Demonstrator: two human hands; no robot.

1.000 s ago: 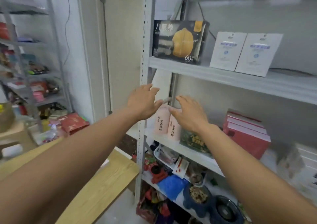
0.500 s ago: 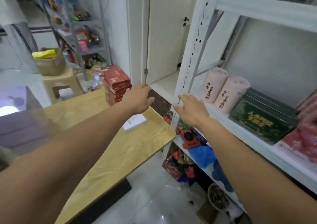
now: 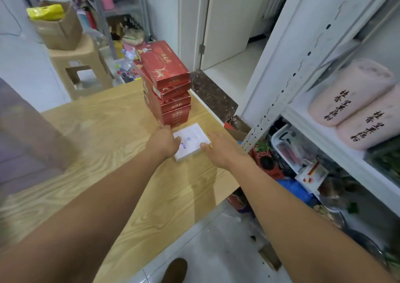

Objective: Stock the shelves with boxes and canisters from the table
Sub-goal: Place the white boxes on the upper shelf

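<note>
Item: white box [image 3: 192,140]. Lies flat on the table [image 3: 108,131], just in front of the red box stack [image 3: 166,83], not yet lifted.
Left hand [image 3: 163,143]: sits at the box edge left of the stack's foot, thumb on the lid; fingers hidden, so clamped or not cannot be told.
Right hand [image 3: 218,148]: sits right of the stack's foot, fingers straight along the box edge, touching, not closed.
Step, as judged: pick-up of the next box.
Next move calls for a squeeze from both sides, a level lift, and a carry to the shelf [image 3: 324,135] right of the stack, beside the pink canisters [image 3: 350,92].
</note>
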